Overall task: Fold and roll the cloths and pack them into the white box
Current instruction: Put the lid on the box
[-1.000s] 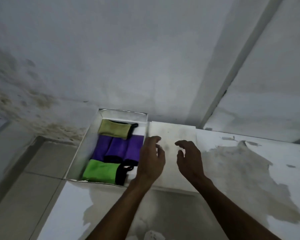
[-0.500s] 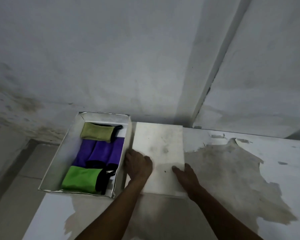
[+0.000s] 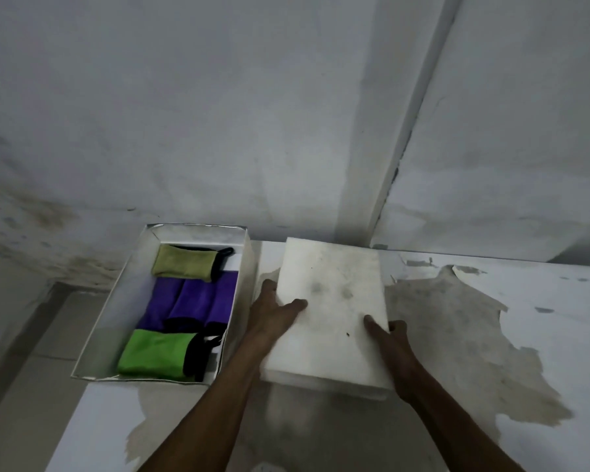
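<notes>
Grey-white wall (image 3: 218,114) fills the upper view, stained and mottled low on the left. A vertical pillar (image 3: 389,131) runs down the wall right of centre, a dark gap along its right edge. Below the wall, a white tabletop (image 3: 525,318) with paint peeled to bare patches. Tiled floor (image 3: 24,335) left of the tabletop. Light dim, even.

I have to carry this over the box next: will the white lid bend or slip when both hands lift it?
The white lid looks flat and keeps straight edges, so it is probably stiff card and light. The left hand and right hand pinch its two long sides, which should steady it. Its surface looks smooth and smudged, so it may slip a little.
</notes>
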{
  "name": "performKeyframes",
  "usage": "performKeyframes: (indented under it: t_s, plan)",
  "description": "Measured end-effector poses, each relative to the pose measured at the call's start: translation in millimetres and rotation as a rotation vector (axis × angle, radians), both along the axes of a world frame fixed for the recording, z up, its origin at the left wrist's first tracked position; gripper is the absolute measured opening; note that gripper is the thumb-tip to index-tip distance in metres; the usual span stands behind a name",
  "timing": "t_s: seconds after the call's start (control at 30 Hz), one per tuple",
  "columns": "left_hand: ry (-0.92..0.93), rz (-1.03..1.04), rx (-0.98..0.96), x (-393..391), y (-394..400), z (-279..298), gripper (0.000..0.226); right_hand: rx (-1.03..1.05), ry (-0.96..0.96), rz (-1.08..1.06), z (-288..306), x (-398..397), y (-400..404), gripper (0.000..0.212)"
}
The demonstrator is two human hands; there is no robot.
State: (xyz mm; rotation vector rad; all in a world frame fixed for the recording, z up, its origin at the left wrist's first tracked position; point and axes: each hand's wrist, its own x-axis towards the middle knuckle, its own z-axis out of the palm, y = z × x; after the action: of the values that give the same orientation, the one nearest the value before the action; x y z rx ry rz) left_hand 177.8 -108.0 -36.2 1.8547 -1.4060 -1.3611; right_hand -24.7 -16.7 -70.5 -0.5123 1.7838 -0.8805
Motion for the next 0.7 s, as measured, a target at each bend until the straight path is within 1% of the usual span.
performKeyframes:
  t_s: [0.07, 0.13, 0.23, 0.3, 0.37, 0.47, 0.57, 0.63, 0.7]
  plan:
    - [0.151, -0.074, 0.015, 9.8, 1.6, 17.3, 0.052, -0.019, -0.030, -0.026, 6.6, 1.2, 7.6, 0.053]
    - [0.276, -0.139, 0.027, 19.0, 2.3, 35.0, 0.059, -0.029, -0.053, -0.045, 14.6, 3.8, 12.4, 0.055]
    - [0.331, -0.206, -0.038, 30.9, 7.9, 61.0, 0.070, -0.055, -0.069, -0.058, 30.7, 15.4, 15.6, 0.054]
    - [0.362, -0.193, -0.105, 36.9, 12.9, 75.4, 0.071, -0.090, -0.083, -0.064, 42.9, 24.6, 14.3, 0.053]
    - [0.352, -0.150, -0.170, 46.8, 17.3, 90.2, 0.071, -0.138, -0.100, -0.063, 56.0, 36.1, 11.0, 0.057]
    - [0.372, -0.098, -0.236, 74.4, 22.6, 108.8, 0.059, -0.231, -0.197, -0.031, 75.7, 59.8, 2.6, 0.063]
    - [0.378, -0.033, -0.254, 112.0, 25.9, 118.7, 0.037, -0.285, -0.362, 0.020, 94.3, 87.5, -9.5, 0.050]
    - [0.361, 0.019, -0.230, 138.6, 26.7, 120.1, 0.025, -0.277, -0.393, 0.067, 104.3, 107.6, -18.3, 0.047]
    - [0.322, 0.063, -0.191, 167.0, 25.7, 119.5, 0.021, -0.273, -0.398, 0.106, 111.7, 130.6, -27.9, 0.043]
